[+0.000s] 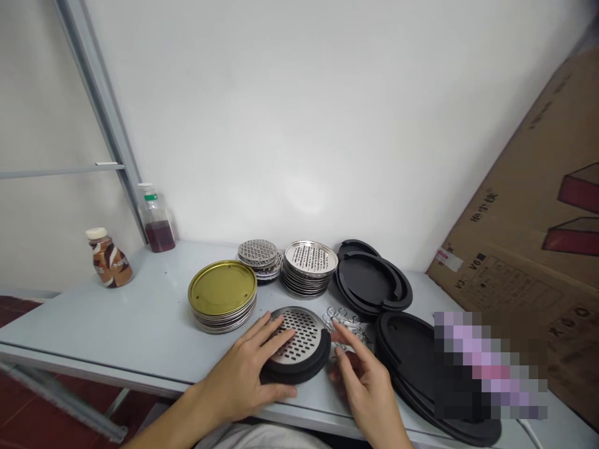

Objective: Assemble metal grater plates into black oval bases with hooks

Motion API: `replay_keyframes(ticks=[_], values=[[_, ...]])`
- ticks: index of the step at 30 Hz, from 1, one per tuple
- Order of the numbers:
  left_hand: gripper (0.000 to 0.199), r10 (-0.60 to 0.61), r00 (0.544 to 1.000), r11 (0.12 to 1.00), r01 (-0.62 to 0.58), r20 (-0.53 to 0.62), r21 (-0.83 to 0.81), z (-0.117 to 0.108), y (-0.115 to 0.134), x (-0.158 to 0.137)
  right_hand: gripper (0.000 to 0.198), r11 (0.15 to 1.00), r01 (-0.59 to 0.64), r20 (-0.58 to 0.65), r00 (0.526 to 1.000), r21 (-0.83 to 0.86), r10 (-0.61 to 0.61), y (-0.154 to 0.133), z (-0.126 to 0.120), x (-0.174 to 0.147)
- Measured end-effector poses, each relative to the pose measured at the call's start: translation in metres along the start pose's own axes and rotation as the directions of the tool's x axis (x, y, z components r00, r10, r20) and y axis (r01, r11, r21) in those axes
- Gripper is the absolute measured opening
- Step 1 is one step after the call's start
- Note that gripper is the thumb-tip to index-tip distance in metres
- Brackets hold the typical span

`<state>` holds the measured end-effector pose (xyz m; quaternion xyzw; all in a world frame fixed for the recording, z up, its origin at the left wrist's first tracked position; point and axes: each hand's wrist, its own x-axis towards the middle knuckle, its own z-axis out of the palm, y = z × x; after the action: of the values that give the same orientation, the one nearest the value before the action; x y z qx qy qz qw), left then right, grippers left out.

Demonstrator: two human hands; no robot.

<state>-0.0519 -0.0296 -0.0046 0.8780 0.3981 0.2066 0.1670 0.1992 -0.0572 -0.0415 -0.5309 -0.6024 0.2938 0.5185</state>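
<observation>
My left hand [248, 365] lies with its fingers spread on a round perforated metal disc [306, 340]. The disc sits in a round black holder [299, 373] at the table's front edge, and my thumb rests by the holder's near side. My right hand [362, 380] is at the holder's right, its index finger and thumb apart and the other fingers partly hidden beneath. I see nothing held in it. Just behind its fingertips lies a pile of bent metal wire hooks [344, 317].
Gold-coloured round lids [222, 288] are stacked at left. Two stacks of perforated metal discs [311, 257] stand behind. Black round holders [367, 279] lie at right, near a large cardboard box [524, 249]. A brown bottle [111, 260] and a dark-liquid bottle [159, 234] stand far left.
</observation>
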Motion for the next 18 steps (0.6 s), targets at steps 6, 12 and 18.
replay_keyframes(ticks=[6,12,18], values=[[0.050,-0.058,0.968,0.959,-0.014,-0.242,-0.285,-0.004,0.013,0.005,0.050,0.992,0.126,0.034,0.991,0.016,-0.126,0.003,0.002,0.000],[0.052,-0.379,0.868,0.833,0.169,-0.321,-0.527,0.001,0.013,0.009,0.071,0.964,0.203,0.136,0.974,-0.173,-0.180,0.004,0.006,-0.001],[0.059,-0.623,0.768,0.485,0.229,-0.150,-0.844,0.018,-0.003,0.013,0.066,0.934,0.196,0.129,0.978,-0.300,-0.164,0.007,0.006,0.000]])
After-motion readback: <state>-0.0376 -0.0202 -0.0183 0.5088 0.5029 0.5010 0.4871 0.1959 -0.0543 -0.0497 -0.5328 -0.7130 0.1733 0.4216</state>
